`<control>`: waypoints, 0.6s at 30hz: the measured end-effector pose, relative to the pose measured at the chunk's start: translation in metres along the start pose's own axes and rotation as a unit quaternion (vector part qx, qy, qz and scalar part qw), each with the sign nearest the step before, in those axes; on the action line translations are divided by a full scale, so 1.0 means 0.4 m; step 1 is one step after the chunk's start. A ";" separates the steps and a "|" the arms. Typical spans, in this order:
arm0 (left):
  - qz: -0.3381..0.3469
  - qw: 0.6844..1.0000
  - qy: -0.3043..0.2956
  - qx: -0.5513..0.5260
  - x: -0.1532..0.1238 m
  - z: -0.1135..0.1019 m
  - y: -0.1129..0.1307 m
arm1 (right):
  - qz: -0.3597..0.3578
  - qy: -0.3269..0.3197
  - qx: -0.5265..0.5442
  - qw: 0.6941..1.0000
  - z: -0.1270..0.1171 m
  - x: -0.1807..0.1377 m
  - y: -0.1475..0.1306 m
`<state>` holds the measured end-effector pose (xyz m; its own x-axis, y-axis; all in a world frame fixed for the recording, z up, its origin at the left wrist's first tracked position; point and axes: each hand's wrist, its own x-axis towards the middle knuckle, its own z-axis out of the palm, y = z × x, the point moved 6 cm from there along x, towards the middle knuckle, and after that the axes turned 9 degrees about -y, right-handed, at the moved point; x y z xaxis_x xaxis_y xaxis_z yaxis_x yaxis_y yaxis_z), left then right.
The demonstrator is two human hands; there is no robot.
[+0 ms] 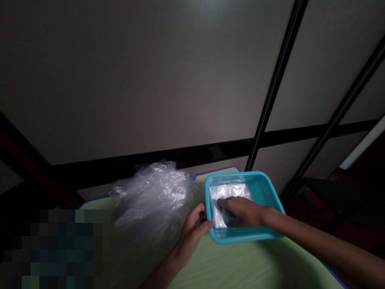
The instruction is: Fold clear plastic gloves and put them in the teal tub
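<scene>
A turquoise plastic basin point(245, 236) with a wide rim stands on the table. My left hand point(192, 226) grips its left side, thumb at the near corner of the rim and fingers curled against the outer wall. Inside the basin lies a flat, shiny piece of clear plastic sheeting point(237, 189), covering the left part of the bottom. My right hand point(242, 209) reaches in over the right side and rests on this plastic, fingers pointing left and bent down onto it; its thumb is hidden. Left of the basin spreads a loose heap of crinkled clear plastic point(156, 188).
The table point(228, 265) has a pale green top with a blue edge. Large grey panels point(168, 80) with black strips rise right behind it. A dark object point(333, 200) is at the right. A pixelated patch hides the lower left.
</scene>
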<state>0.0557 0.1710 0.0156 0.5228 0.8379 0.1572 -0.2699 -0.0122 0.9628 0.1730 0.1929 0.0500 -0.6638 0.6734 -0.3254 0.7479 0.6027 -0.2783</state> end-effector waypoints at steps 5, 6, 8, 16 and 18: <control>0.001 1.000 0.008 0.002 0.001 0.001 0.003 | 0.011 -0.020 -0.035 0.999 0.015 0.014 -0.001; 0.001 1.000 0.007 0.002 0.002 0.001 0.003 | 0.011 -0.024 -0.041 0.999 0.019 0.018 0.000; 0.001 1.000 0.008 0.004 0.004 0.000 0.002 | 0.010 -0.031 -0.052 0.998 0.027 0.026 0.002; -0.009 1.000 0.017 -0.015 0.011 -0.010 -0.014 | 0.009 -0.033 -0.036 0.999 0.003 0.010 0.012; -0.010 0.999 0.022 -0.023 0.014 -0.014 -0.018 | 0.009 -0.019 -0.025 0.999 -0.011 -0.003 0.021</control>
<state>0.0561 0.1787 0.0085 0.4933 0.8606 0.1266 -0.2971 0.0299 0.9544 0.1799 0.1990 0.0520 -0.6492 0.6680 -0.3638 0.7574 0.6119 -0.2279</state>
